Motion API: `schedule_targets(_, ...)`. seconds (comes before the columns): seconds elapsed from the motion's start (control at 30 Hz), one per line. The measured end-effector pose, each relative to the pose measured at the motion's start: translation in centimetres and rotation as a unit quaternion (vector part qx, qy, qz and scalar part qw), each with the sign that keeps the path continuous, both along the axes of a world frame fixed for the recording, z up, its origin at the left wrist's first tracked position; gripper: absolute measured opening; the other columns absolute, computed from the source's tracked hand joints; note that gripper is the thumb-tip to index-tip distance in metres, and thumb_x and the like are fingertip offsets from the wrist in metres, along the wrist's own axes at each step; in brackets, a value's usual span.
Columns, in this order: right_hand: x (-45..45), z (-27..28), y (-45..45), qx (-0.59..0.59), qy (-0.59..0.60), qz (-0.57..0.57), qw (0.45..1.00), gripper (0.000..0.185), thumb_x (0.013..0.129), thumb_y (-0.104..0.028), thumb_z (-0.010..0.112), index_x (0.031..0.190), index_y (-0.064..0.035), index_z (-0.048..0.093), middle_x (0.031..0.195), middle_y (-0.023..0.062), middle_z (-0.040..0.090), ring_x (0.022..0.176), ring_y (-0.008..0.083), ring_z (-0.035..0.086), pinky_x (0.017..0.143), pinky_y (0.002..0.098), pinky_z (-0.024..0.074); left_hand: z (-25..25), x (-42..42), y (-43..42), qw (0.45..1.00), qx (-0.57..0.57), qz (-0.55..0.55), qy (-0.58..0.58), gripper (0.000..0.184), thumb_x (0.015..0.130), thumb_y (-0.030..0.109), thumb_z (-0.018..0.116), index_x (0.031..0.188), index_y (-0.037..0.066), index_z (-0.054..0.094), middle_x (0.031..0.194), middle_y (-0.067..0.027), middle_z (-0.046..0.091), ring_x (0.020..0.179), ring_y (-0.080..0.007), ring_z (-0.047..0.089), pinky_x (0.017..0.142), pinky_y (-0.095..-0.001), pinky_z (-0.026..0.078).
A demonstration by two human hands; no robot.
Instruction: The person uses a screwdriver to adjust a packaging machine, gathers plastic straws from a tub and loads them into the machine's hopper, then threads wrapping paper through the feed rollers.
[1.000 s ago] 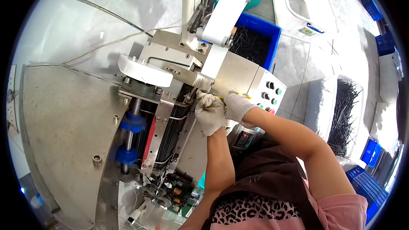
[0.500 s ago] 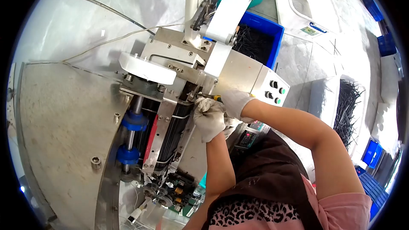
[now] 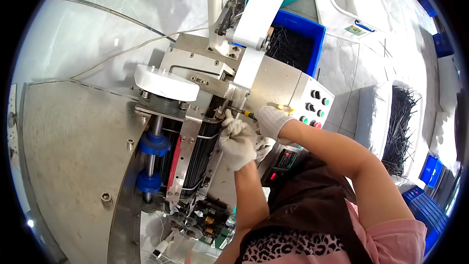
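Observation:
My right hand (image 3: 272, 122), in a white knitted glove, is closed around the handle of a screwdriver (image 3: 249, 115). The yellow-and-black front of that handle shows beyond the fingers. Its thin metal shaft points left to a small metal fitting (image 3: 221, 113) on the machine (image 3: 195, 76); whether the tip sits in a screw I cannot tell. Just below the shaft, my left hand (image 3: 238, 143), gloved too, has its fingers curled together against the fitting. What they hold, if anything, is hidden. A yellow piece (image 3: 285, 109) shows behind my right hand.
A control panel (image 3: 312, 103) with knobs and buttons lies right of my hands. White strip (image 3: 259, 14) runs down into the machine. Black thin pieces fill a blue bin (image 3: 320, 44) and a white bin (image 3: 369, 122). Exposed circuit boards (image 3: 210, 222) sit below.
My right hand has drawn slightly back, so more of the screwdriver shows. My left hand has shifted a little down and left. The view has moved slightly, showing more of the control panel.

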State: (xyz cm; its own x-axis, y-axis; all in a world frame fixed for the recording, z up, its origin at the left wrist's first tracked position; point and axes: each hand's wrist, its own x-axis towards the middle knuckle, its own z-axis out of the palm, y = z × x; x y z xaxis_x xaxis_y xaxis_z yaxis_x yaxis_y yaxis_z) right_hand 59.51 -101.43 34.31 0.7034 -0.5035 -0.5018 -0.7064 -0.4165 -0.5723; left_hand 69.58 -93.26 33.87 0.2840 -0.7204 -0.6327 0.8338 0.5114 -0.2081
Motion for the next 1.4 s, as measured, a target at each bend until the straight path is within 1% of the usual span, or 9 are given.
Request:
schedule_targets(0.07, 0.3, 0.2, -0.4, 0.022, 0.047, 0.045, 0.998, 0.016, 0.071, -0.007, 0.059, 0.083, 0.0037, 0.062, 0.084, 0.0232, 0.062, 0.087, 0.0325, 0.062, 0.070, 0.0380, 0.0510, 0.7, -0.1, 2.1, 0.991, 0.036, -0.085, -0.095, 0.055, 0.071, -0.001, 0.039, 0.126, 0.000, 0.039, 0.063, 0.0040, 0.045, 0.048, -0.0064, 0.035, 0.047, -0.0181, 0.035)
schedule_targets(0.17, 0.5, -0.2, 0.0, 0.019, 0.027, 0.039, 0.999, 0.017, 0.072, -0.007, 0.060, 0.084, 0.0049, 0.061, 0.087, 0.0231, 0.062, 0.087, 0.0316, 0.063, 0.068, 0.0380, 0.0517, 1.6, -1.4, 5.7, 0.948, -0.068, -0.223, -0.217, 0.049, 0.074, 0.003, 0.039, 0.123, 0.000, 0.044, 0.072, 0.0015, 0.051, 0.054, -0.0080, 0.043, 0.050, -0.0196, 0.038)
schedule_targets(0.23, 0.6, 0.5, 0.2, 0.021, 0.022, 0.026, 0.999, 0.020, 0.073, -0.009, 0.060, 0.087, 0.0059, 0.059, 0.088, 0.0240, 0.061, 0.087, 0.0328, 0.062, 0.070, 0.0378, 0.0515, 2.7, -3.6, 6.1, 0.889, 0.243, -0.309, -0.235, 0.040, 0.079, 0.007, 0.039, 0.117, 0.001, 0.050, 0.081, -0.0019, 0.056, 0.064, -0.0107, 0.051, 0.055, -0.0207, 0.039)
schedule_targets(0.27, 0.5, 0.8, 0.5, 0.021, 0.021, 0.017, 0.999, 0.023, 0.074, -0.010, 0.059, 0.090, 0.0069, 0.057, 0.090, 0.0250, 0.061, 0.088, 0.0341, 0.062, 0.071, 0.0377, 0.0512, 1.3, -3.3, 7.4, 0.867, 0.212, -0.368, -0.261, 0.029, 0.087, 0.016, 0.040, 0.108, 0.002, 0.054, 0.088, -0.0060, 0.058, 0.080, -0.0159, 0.057, 0.064, -0.0238, 0.042)
schedule_targets(0.47, 0.9, -0.2, 1.5, 0.155, 0.033, -0.169, 0.973, 0.038, 0.075, -0.019, 0.058, 0.099, 0.0077, 0.046, 0.090, 0.0274, 0.059, 0.088, 0.0383, 0.060, 0.076, 0.0395, 0.0485, -0.9, -3.4, 4.9, 0.801, 0.260, -0.407, -0.353, 0.055, 0.086, 0.046, 0.050, 0.120, 0.002, 0.042, 0.076, -0.0066, 0.056, 0.078, -0.0131, 0.056, 0.065, -0.0247, 0.045)
schedule_targets(0.67, 1.4, -2.1, 1.6, 0.111, -0.004, -0.007, 0.994, 0.049, 0.073, -0.024, 0.054, 0.106, 0.0116, 0.045, 0.092, 0.0272, 0.060, 0.087, 0.0357, 0.061, 0.076, 0.0405, 0.0475, 0.3, -0.1, -1.0, 0.647, 0.248, -0.583, -0.425, 0.042, 0.086, 0.039, 0.054, 0.106, 0.002, 0.054, 0.096, -0.0110, 0.057, 0.086, -0.0193, 0.056, 0.075, -0.0311, 0.047)
schedule_targets(0.8, 2.1, -4.9, 4.2, 0.077, 0.048, -0.073, 0.993, 0.046, 0.071, -0.021, 0.051, 0.105, 0.0100, 0.051, 0.101, 0.0264, 0.057, 0.094, 0.0361, 0.058, 0.079, 0.0399, 0.0470, -4.6, -0.2, -1.1, 0.826, 0.165, -0.468, -0.268, 0.030, 0.090, 0.029, 0.049, 0.098, 0.001, 0.055, 0.087, -0.0096, 0.059, 0.082, -0.0207, 0.057, 0.079, -0.0323, 0.046)
schedule_targets(1.23, 0.6, -1.4, -0.6, 0.163, 0.035, -0.064, 0.984, 0.043, 0.070, -0.021, 0.049, 0.100, 0.0087, 0.052, 0.101, 0.0257, 0.056, 0.095, 0.0348, 0.056, 0.084, 0.0358, 0.0437, -5.0, -1.8, -2.6, 0.880, 0.190, -0.379, -0.216, 0.019, 0.088, 0.025, 0.051, 0.085, 0.007, 0.048, 0.087, -0.0069, 0.054, 0.084, -0.0210, 0.054, 0.079, -0.0346, 0.046)
schedule_targets(1.4, 0.5, -2.4, -1.5, 0.117, 0.046, -0.011, 0.992, 0.031, 0.067, -0.018, 0.053, 0.088, 0.0047, 0.057, 0.081, 0.0241, 0.061, 0.079, 0.0371, 0.060, 0.070, 0.0409, 0.0487, -4.9, -2.5, -3.7, 0.901, 0.204, -0.335, -0.183, 0.019, 0.090, 0.024, 0.048, 0.086, 0.006, 0.050, 0.086, -0.0067, 0.055, 0.084, -0.0213, 0.055, 0.081, -0.0336, 0.046)
